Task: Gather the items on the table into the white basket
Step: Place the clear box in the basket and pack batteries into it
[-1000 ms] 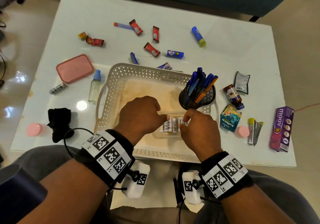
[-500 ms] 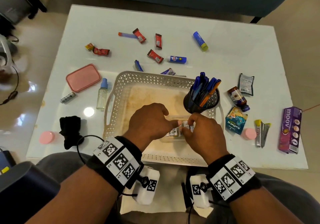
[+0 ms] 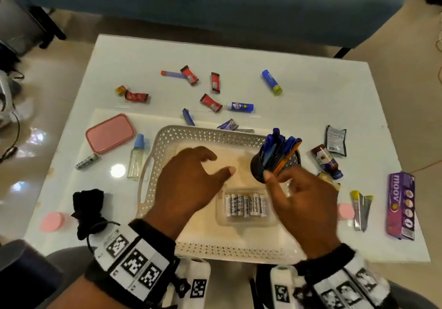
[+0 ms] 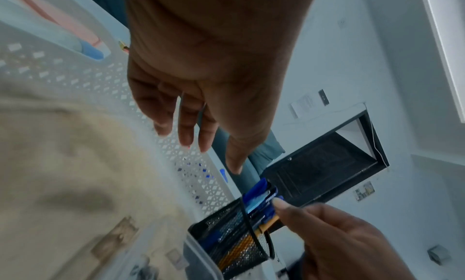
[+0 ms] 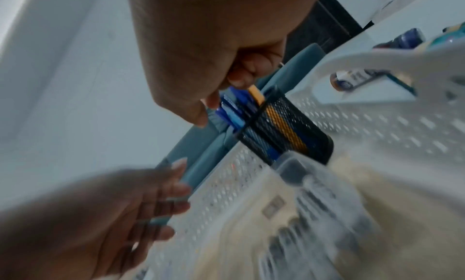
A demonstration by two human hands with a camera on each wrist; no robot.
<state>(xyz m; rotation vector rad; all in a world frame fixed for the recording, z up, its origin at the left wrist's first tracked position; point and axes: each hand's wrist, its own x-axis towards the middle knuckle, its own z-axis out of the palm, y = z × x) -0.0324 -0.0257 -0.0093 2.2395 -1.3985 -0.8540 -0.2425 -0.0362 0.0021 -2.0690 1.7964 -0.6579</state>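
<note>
The white worktop (image 3: pixel 311 88) carries the white basket (image 3: pixel 210 133) near its front edge, with sweets, a pink lid (image 3: pixel 110 133) and a purple box (image 3: pixel 400 206) scattered around it.

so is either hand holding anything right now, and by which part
Nothing is held. The left hand hangs open above the white perforated plastic basket; the right hand hangs with loose, empty fingers above the clear tray of batteries.
</note>
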